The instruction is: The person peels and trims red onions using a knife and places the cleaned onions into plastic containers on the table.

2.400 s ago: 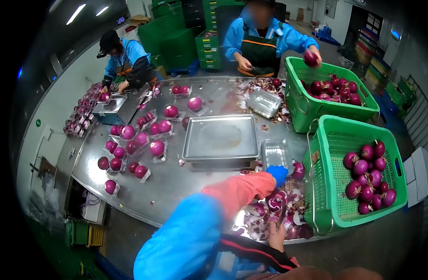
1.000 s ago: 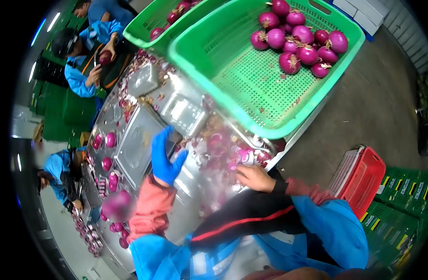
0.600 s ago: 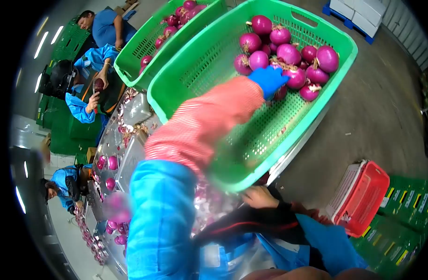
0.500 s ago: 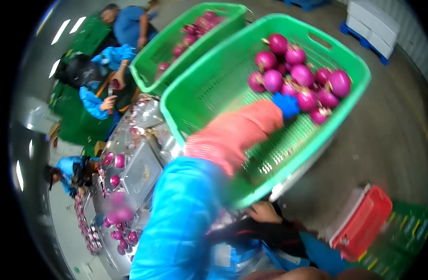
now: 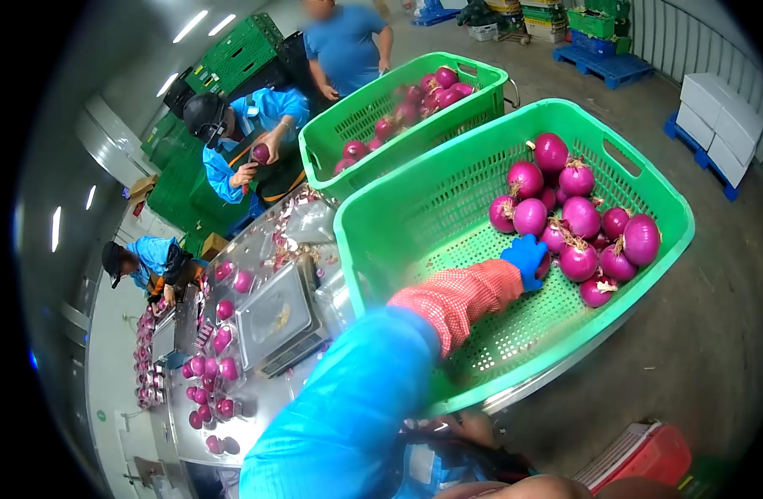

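Note:
My left hand (image 5: 526, 261), in a blue glove with a red-and-white checked cuff and blue sleeve, reaches into a large green crate (image 5: 398, 200). Its fingers are curled against a red onion (image 5: 544, 265), partly hidden by the glove. Several more red onions (image 5: 579, 218) are heaped at the crate's right end, some with dry, stringy tops. Below the crate's near edge some bare skin (image 5: 475, 428) shows, blurred and mostly covered; whether it is my right hand, I cannot tell.
Behind stands a second green crate (image 5: 319, 158) of onions. A steel table (image 5: 269, 389) at left carries a scale (image 5: 273, 312), packed onions and peelings. Across it a co-worker (image 5: 248, 141) holds an onion; another person in blue (image 5: 344, 46) stands behind. A red crate (image 5: 660, 457) is at lower right.
The view has shifted, so the crates and table sit lower and farther right, and it is sharper. My left hand stays beside the heaped onions in the crate.

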`<state>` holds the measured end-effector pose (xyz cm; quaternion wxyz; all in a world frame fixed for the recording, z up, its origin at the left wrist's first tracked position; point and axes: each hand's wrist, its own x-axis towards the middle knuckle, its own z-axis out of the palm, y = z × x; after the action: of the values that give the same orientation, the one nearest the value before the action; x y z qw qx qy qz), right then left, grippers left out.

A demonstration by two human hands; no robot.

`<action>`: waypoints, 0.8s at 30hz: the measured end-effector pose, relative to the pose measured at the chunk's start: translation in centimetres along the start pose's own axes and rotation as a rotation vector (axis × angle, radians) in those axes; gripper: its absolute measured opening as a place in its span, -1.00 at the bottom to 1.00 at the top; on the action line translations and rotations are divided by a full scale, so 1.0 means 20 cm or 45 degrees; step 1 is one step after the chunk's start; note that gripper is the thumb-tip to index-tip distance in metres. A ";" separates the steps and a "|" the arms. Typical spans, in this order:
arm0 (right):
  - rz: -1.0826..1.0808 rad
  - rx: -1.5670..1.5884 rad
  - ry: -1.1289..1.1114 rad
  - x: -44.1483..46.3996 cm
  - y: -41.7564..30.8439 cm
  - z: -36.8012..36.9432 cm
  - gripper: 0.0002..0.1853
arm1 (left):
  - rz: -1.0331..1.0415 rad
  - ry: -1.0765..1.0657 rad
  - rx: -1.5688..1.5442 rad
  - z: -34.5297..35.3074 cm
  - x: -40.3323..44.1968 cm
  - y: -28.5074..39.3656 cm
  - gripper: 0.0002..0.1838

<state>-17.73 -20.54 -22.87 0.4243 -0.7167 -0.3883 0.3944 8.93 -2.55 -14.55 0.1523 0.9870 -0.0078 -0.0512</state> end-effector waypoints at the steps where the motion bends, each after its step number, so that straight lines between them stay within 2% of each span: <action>1: -0.122 0.035 0.084 0.02 0.02 0.02 -0.52 | -0.059 0.012 -0.024 0.01 0.01 0.03 -0.26; 6: -0.021 0.068 0.056 -0.01 0.02 0.05 -0.53 | -0.327 0.068 -0.058 0.16 0.08 0.08 -0.23; 7: -0.006 0.075 0.062 -0.01 0.01 0.04 -0.53 | -0.308 0.094 -0.080 0.14 0.07 0.09 -0.23; 10: 0.031 0.096 0.099 -0.02 -0.03 0.05 -0.54 | -0.330 -0.082 -0.085 0.03 0.06 0.10 -0.14; 13: 0.078 0.103 0.176 -0.05 -0.07 0.05 -0.55 | -0.266 0.175 -0.186 0.10 0.05 0.03 -0.21; 14: 0.097 0.109 0.217 -0.06 -0.09 0.05 -0.55 | -0.258 0.175 -0.227 0.10 0.06 0.03 -0.23; 16: 0.118 0.106 0.301 -0.06 -0.15 0.03 -0.55 | -0.267 0.008 -0.491 0.06 0.07 0.02 -0.27; 19: 0.064 -0.052 0.457 -0.07 -0.16 0.07 -0.62 | -0.404 -0.416 -1.189 -0.13 0.06 -0.01 -0.31; 20: 0.054 -0.088 0.499 -0.07 -0.16 0.09 -0.63 | -0.378 -0.480 -1.382 -0.20 0.06 -0.01 -0.32; 21: -0.023 -0.129 0.508 -0.06 -0.17 0.11 -0.66 | -0.334 -0.521 -1.536 -0.28 0.05 -0.03 -0.34; 23: -0.155 -0.207 0.510 -0.08 -0.15 0.13 -0.70 | 0.087 -0.453 -1.788 -0.43 0.03 -0.08 -0.31; 24: -0.263 -0.308 0.520 -0.08 -0.14 0.15 -0.75 | 0.004 -0.422 -1.946 -0.63 -0.14 -0.02 -0.19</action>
<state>-21.64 -20.15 -20.92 0.4430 -0.7835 -0.4103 0.1468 7.46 1.72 -2.36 0.7867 0.5877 0.0055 -0.1890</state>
